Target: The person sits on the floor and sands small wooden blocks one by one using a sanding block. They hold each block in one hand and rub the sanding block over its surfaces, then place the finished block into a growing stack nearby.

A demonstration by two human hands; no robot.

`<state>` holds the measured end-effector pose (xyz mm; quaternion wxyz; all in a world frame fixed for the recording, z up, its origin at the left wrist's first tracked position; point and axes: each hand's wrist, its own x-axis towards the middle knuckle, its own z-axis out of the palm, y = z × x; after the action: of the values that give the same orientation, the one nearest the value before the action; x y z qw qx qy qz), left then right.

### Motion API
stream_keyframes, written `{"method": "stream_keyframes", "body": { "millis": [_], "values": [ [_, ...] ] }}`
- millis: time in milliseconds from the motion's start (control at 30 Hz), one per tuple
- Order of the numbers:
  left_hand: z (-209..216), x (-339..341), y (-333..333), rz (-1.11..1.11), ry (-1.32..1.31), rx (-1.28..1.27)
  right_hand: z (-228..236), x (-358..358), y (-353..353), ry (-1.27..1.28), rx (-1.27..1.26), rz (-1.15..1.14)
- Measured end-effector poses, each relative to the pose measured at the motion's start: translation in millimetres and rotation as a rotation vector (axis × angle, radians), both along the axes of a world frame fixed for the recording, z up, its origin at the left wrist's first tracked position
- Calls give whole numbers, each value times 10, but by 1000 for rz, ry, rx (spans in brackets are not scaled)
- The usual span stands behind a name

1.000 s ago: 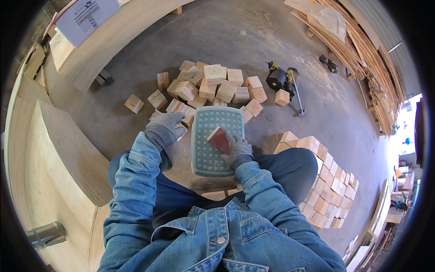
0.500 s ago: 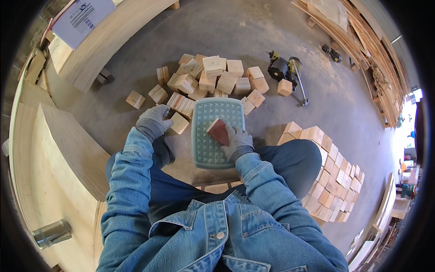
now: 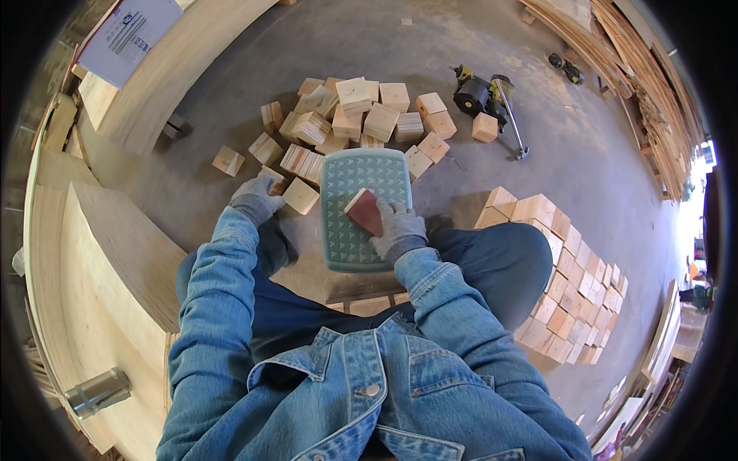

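Note:
My gloved right hand [image 3: 401, 230] grips a sanding block [image 3: 364, 212] with a reddish-brown abrasive face and a pale wooden edge. It holds it over the studded top of a blue-green plastic stool [image 3: 346, 250] between my knees. To the left, my gloved left hand [image 3: 258, 201] is closed around a small wooden block [image 3: 274, 180], partly hidden by the fingers. Right beside that hand lies another wooden block [image 3: 300, 197]. Beyond the stool is a loose heap of wooden blocks [image 3: 347, 123] on the floor.
Stacked wooden blocks [image 3: 573, 292] stand in rows by my right knee. A black and yellow power tool [image 3: 483, 98] sits on the concrete floor ahead. Long boards [image 3: 642, 100] pile up at the far right. Plywood panels [image 3: 108, 253] and a metal cylinder [image 3: 98, 392] are on my left.
My left hand has closed on a wooden block at the heap's near left edge. The right hand still holds the sanding block over the stool. The whole view has shifted slightly.

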<state>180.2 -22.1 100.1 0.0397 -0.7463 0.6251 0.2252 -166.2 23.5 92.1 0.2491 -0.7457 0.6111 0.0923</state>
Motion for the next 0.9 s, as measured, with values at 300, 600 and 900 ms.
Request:
{"method": "stream_keyframes", "body": {
  "millis": [300,600,900],
  "values": [
    [-514,-112,-103,98,34,38,-58,28,-49,-46,15,-25],
    [-1246,-255,-286,281,12,248,-128,19,-114,-164,-31,-26],
    [-2152,-153,-423,377,16,261,-146,59,-158,-207,-84,-10]
  ]
}}
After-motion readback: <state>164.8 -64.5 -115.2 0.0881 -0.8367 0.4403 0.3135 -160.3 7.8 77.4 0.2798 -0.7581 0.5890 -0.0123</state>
